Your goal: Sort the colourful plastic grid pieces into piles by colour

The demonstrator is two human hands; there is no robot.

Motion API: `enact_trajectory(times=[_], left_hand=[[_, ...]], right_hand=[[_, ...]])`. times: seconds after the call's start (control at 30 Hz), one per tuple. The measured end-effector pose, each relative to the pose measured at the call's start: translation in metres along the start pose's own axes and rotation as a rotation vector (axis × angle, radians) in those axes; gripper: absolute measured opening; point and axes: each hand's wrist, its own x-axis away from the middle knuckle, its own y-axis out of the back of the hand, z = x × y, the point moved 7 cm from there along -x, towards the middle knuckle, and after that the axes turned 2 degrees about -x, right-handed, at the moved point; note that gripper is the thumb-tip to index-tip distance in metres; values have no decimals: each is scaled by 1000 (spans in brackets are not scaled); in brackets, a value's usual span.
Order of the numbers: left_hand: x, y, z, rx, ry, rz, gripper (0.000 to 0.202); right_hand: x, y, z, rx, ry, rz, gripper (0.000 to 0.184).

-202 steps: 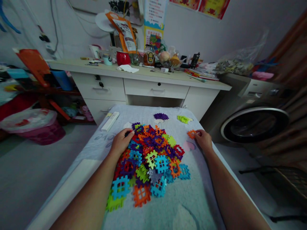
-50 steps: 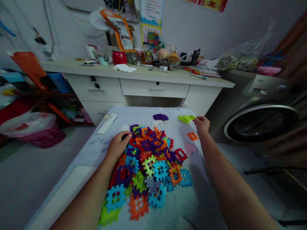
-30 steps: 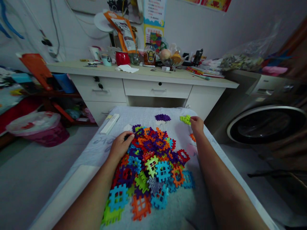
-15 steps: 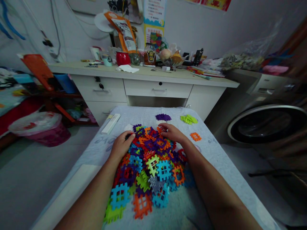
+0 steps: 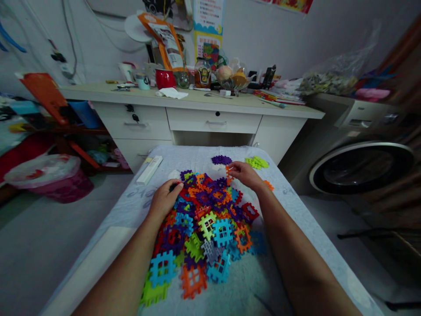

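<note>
A heaped pile of interlocking plastic building tiles in purple, orange, blue, red and green lies on the cloth-covered table. My right hand is raised just beyond the pile's far right side, its fingers pinching an orange building tile. My left hand rests against the left edge of the pile, thumb and fingers curled; a dark patch shows between them, and what they hold, if anything, is hidden. Past the pile lie a purple group of tiles and a green group of tiles. Another orange tile is partly covered by my right wrist.
A long white box lies at the table's far left. Behind stands a white desk with a red mug, a jar and a fruit bowl. A washing machine is at right, a pink bin at left.
My right hand has lifted away from the pile, up and to the right, with an orange building tile in its fingers. My left hand has stayed at the pile's edge. The view has shifted slightly.
</note>
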Motion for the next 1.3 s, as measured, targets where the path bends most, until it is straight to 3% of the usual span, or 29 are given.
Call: enact_trajectory(times=[0.13,0.3,0.5,0.67,0.9,1.2,1.3], left_hand=[[0,-1,1,-5,2,5,40],[0,-1,1,-4,-1,0,41],[-1,-1,2,-5,-17,0,41],[-1,-1,3,-10,-13,1,41],[-2,-2,4,1,-10,-1,41],[-2,-2,3,-6,-12,10,41],[-2,-3,5,-2,-2,12,41]], right_hand=[[7,43,-9,123,-49,-172,23],[31,90,-32,484,-214,-303,16],[72,128,-61,827,-365,-403,25],[95,131,-82,898,-469,-458,33],[92,132,-101,645,-437,-399,37],[94,131,-115,683,-383,-313,30],[96,133,-116,711,-450,-325,28]])
